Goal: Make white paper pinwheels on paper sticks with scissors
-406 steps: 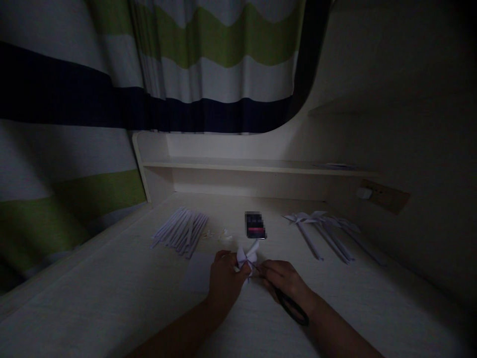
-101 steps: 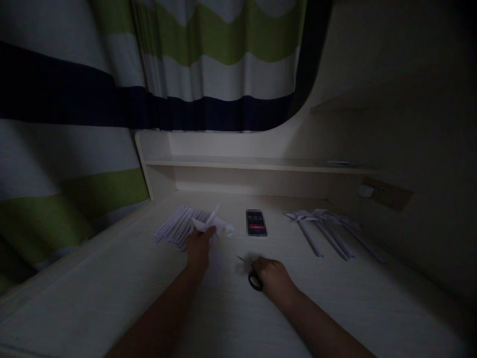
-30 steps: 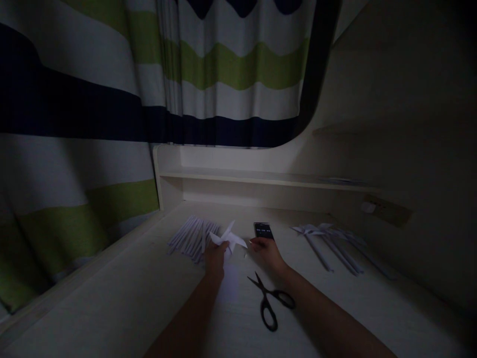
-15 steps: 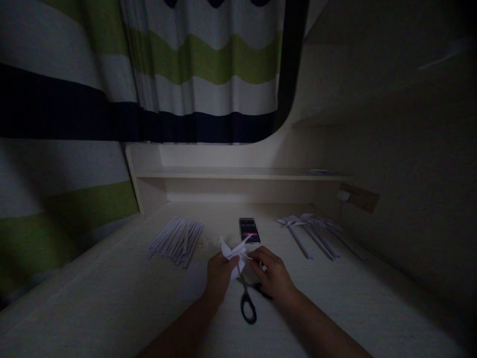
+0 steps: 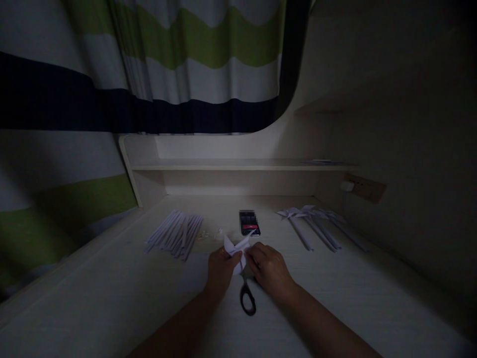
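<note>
Over the table (image 5: 112,298), your hands meet on the paper pinwheel (image 5: 236,248)
Left hand (image 5: 219,271) keeps its grip; right hand (image 5: 269,270), off the scissors (image 5: 246,294), now pinches it too

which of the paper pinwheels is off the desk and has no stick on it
The folded paper pinwheel pinched between the left hand and right hand, above the scissors. The other pinwheels lie on the desk at right with sticks attached.

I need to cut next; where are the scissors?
The scissors lie on the desk between both wrists, just below the folded paper.
</note>
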A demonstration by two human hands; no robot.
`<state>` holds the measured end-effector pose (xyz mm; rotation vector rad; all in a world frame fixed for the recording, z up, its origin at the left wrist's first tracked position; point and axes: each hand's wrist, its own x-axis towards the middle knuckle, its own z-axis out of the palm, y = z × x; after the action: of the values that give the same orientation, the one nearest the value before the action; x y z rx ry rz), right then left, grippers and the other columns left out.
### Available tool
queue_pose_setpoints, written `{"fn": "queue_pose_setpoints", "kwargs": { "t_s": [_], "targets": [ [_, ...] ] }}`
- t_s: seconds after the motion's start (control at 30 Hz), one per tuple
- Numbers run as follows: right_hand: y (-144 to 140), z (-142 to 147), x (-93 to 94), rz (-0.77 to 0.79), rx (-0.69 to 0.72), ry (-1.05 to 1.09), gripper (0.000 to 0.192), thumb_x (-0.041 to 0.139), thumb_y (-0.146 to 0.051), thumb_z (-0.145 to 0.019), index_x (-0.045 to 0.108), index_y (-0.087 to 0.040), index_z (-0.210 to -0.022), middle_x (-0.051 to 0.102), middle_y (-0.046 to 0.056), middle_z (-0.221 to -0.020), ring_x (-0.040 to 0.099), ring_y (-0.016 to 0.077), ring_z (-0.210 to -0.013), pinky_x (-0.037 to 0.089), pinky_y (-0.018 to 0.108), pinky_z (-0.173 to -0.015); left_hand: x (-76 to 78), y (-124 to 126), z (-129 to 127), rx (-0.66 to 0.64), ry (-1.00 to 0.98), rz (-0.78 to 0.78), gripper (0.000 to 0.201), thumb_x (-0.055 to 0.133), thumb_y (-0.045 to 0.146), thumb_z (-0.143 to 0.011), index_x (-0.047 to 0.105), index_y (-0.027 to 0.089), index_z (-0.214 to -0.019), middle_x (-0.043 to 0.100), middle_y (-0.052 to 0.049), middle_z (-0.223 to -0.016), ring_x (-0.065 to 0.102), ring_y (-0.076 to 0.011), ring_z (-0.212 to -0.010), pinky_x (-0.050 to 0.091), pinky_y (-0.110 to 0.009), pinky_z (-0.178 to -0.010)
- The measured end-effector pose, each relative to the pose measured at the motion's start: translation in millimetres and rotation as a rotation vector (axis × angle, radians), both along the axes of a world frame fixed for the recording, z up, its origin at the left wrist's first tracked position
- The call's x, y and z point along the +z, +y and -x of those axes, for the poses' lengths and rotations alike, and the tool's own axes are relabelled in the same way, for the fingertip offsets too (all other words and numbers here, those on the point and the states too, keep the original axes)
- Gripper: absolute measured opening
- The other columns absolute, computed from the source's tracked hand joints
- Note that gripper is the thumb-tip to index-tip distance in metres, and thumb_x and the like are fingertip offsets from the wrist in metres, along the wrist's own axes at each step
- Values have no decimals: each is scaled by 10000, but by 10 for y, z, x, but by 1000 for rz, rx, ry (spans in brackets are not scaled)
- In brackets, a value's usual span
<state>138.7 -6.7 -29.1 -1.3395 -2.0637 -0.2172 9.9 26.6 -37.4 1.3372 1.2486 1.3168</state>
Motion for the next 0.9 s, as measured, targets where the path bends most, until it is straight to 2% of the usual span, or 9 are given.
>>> {"fn": "queue_pose_setpoints", "kwargs": {
  "t_s": [0.13, 0.3, 0.57, 0.73, 0.9],
  "targets": [
    [-2, 2, -14, 1, -17, 16, 208, 396, -198, -822, 598, -149, -815, 575, 65, -763, 525, 150, -684, 403, 248, -650, 59, -41, -12, -9, -33, 21, 99, 640, 228, -506, 594, 140, -505, 518, 28, -434, 451, -111, -432, 302, -202, -413],
    [-1, 14, -29, -1, -35, 4, 211, 392, -207, -829, 596, -154, -811, 575, 58, -755, 527, 140, -667, 397, 237, -646, 28, -30, -8, -48, -43, -15, 77, 613, 219, -535, 604, 147, -562, 537, 29, -464, 464, -113, -445, 317, -202, -424],
    [15, 70, -63, -58, -101, -156, 152, 428, -160, -811, 575, -149, -771, 559, 51, -723, 518, 166, -647, 408, 267, -619, -37, -21, 20, -70, 148, -152, 132, 546, 261, -628, 607, 144, -622, 580, 19, -531, 518, -126, -508, 366, -196, -469],
    [28, 82, -110, -96, -122, -176, 112, 453, -105, -791, 561, -133, -796, 556, 61, -737, 515, 168, -646, 429, 273, -614, -22, -56, 13, -34, 257, -231, 173, 532, 283, -659, 637, 154, -707, 640, -2, -620, 577, -150, -587, 414, -209, -534],
    [20, 111, -106, -82, -101, -265, 128, 477, -49, -750, 565, -115, -815, 569, 77, -751, 526, 199, -676, 436, 302, -612, -31, -70, 2, -27, 278, -247, 170, 517, 274, -677, 641, 169, -726, 659, -9, -658, 595, -149, -609, 432, -215, -577]
  ]
}}
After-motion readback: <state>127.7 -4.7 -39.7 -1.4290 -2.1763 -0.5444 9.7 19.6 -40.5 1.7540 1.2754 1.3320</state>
